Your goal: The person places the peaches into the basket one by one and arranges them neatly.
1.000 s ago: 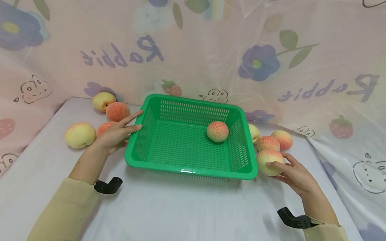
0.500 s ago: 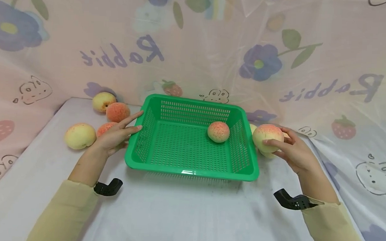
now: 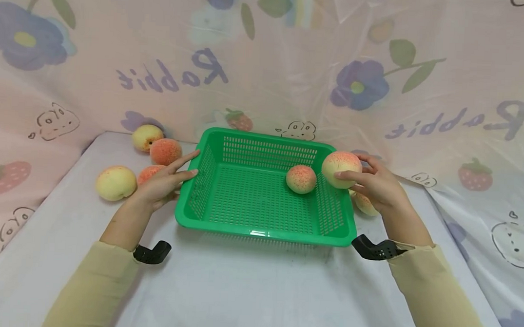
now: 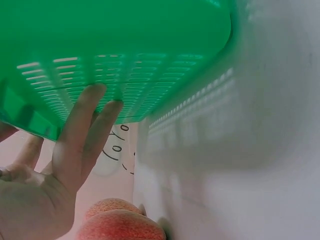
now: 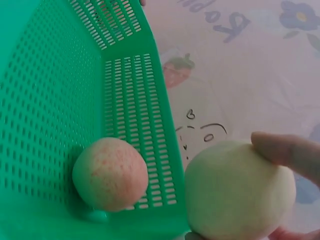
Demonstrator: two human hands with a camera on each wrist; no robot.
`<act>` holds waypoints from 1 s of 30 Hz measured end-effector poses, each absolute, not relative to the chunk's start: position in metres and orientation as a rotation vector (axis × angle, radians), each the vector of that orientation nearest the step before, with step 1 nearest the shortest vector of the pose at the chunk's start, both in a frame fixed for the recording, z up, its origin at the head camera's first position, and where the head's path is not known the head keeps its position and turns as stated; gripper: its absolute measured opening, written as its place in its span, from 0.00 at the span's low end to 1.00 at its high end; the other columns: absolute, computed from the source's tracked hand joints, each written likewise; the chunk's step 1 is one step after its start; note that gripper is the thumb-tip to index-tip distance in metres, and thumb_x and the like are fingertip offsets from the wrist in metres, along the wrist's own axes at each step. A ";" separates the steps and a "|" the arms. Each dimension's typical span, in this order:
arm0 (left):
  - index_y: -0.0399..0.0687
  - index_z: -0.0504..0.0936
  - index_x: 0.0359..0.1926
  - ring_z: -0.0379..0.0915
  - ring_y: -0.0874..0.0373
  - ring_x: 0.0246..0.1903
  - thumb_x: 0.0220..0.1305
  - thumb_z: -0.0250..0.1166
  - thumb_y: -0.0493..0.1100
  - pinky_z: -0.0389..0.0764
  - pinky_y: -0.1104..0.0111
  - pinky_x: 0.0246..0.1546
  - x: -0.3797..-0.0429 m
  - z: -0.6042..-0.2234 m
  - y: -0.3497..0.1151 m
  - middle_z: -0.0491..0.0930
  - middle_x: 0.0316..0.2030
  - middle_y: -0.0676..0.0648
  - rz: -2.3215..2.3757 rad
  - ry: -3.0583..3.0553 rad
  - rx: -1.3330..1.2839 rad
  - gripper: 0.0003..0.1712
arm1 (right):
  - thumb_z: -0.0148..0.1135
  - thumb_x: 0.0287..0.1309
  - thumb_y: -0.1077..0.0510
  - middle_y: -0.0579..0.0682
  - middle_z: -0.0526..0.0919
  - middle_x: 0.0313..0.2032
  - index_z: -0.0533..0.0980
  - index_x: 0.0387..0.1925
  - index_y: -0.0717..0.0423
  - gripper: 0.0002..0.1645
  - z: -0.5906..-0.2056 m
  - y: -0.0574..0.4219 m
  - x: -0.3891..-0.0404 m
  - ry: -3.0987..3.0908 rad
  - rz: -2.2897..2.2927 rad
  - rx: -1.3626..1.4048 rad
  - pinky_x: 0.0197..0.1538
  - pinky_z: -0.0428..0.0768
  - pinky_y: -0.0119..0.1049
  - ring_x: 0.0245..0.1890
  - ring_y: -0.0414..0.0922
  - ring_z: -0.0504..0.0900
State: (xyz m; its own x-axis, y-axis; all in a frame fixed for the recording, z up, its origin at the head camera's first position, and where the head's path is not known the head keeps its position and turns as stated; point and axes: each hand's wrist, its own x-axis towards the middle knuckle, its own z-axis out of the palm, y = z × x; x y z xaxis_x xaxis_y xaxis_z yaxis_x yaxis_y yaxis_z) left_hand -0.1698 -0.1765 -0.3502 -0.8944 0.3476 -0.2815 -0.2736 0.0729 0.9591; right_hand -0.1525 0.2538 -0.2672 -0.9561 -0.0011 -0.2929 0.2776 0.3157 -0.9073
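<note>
A pale patterned cloth (image 3: 271,51) rises behind the tabletop, printed with flowers, strawberries and lettering (the word "Rabbit" reads backwards). The white tabletop (image 3: 256,290) fills the foreground. Toward the middle of its back edge stands a green basket (image 3: 259,233), pierced all over with slots. Beige sleeves (image 3: 94,280) reach in from the tabletop's near corners.

The left hand (image 3: 157,186) has its fingers mostly straight, touching the basket's left rim and, in the left wrist view, the slotted outer wall below it. The right hand (image 3: 381,188) is curled round a large peach (image 3: 341,169), yellowish with a red blush on top, its thumb on the near side. This fruit is up at the basket's right rim, toward the back corner; whether the two touch I cannot tell.

A yellow peach (image 3: 116,183) lies near the tabletop's left edge. At the back left corner sits a second yellow fruit (image 3: 147,137), with an orange-red peach (image 3: 166,151) just beside it. A speckled peach (image 3: 301,180) lies inside the basket near its right wall. Behind the left hand shows part of a red peach (image 3: 149,172); below the right hand, part of a blushed peach (image 3: 367,206). Black wrist cameras (image 3: 152,253) sit at both cuffs.
</note>
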 end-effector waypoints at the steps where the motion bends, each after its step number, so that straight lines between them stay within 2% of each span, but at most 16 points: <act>1: 0.70 0.46 0.75 0.75 0.66 0.29 0.73 0.53 0.49 0.78 0.69 0.35 -0.170 -0.350 -0.177 0.71 0.46 0.50 1.874 1.918 0.073 0.37 | 0.67 0.58 0.55 0.48 0.65 0.52 0.54 0.68 0.47 0.42 -0.267 0.251 -0.154 2.333 -1.696 0.253 0.58 0.73 0.39 0.47 0.38 0.73; 4: 0.70 0.46 0.75 0.74 0.67 0.28 0.73 0.52 0.49 0.78 0.70 0.35 -0.170 -0.349 -0.177 0.71 0.46 0.50 1.870 1.927 0.080 0.37 | 0.67 0.57 0.55 0.47 0.65 0.53 0.53 0.70 0.46 0.45 -0.268 0.243 -0.158 2.311 -1.707 0.275 0.66 0.65 0.45 0.50 0.40 0.72; 8: 0.69 0.46 0.75 0.74 0.67 0.27 0.73 0.53 0.49 0.78 0.70 0.35 -0.170 -0.349 -0.177 0.73 0.42 0.51 1.863 1.932 0.092 0.37 | 0.68 0.56 0.56 0.47 0.64 0.53 0.53 0.71 0.47 0.47 -0.271 0.232 -0.164 2.319 -1.706 0.309 0.63 0.67 0.44 0.52 0.42 0.70; 11: 0.69 0.46 0.75 0.74 0.66 0.27 0.73 0.53 0.49 0.78 0.69 0.35 -0.170 -0.350 -0.177 0.73 0.43 0.50 1.857 1.932 0.086 0.37 | 0.67 0.56 0.58 0.50 0.64 0.54 0.53 0.71 0.48 0.46 -0.274 0.224 -0.170 2.310 -1.721 0.296 0.61 0.68 0.42 0.54 0.45 0.69; 17: 0.69 0.46 0.75 0.75 0.66 0.30 0.73 0.53 0.49 0.79 0.69 0.37 -0.171 -0.350 -0.177 0.71 0.46 0.48 1.854 1.937 0.092 0.37 | 0.66 0.56 0.59 0.57 0.62 0.58 0.51 0.72 0.52 0.48 -0.279 0.207 -0.182 2.286 -1.743 0.245 0.66 0.66 0.48 0.62 0.53 0.65; 21: 0.69 0.47 0.75 0.73 0.67 0.28 0.73 0.53 0.49 0.78 0.70 0.35 -0.172 -0.348 -0.178 0.72 0.42 0.51 1.856 1.953 0.089 0.36 | 0.67 0.55 0.60 0.57 0.62 0.56 0.52 0.71 0.53 0.48 -0.283 0.193 -0.191 2.270 -1.766 0.240 0.64 0.68 0.49 0.61 0.55 0.66; 24: 0.69 0.46 0.75 0.73 0.67 0.29 0.73 0.53 0.48 0.77 0.70 0.36 -0.171 -0.347 -0.178 0.71 0.45 0.51 1.851 1.950 0.088 0.37 | 0.67 0.54 0.61 0.59 0.61 0.57 0.53 0.72 0.53 0.47 -0.287 0.184 -0.196 2.249 -1.784 0.253 0.63 0.71 0.48 0.60 0.55 0.68; 30: 0.70 0.47 0.75 0.74 0.65 0.33 0.73 0.53 0.49 0.78 0.69 0.38 -0.169 -0.348 -0.177 0.68 0.51 0.47 1.854 1.941 0.078 0.37 | 0.66 0.54 0.64 0.64 0.59 0.64 0.52 0.73 0.51 0.49 -0.294 0.171 -0.204 2.209 -1.775 0.259 0.61 0.72 0.51 0.56 0.56 0.71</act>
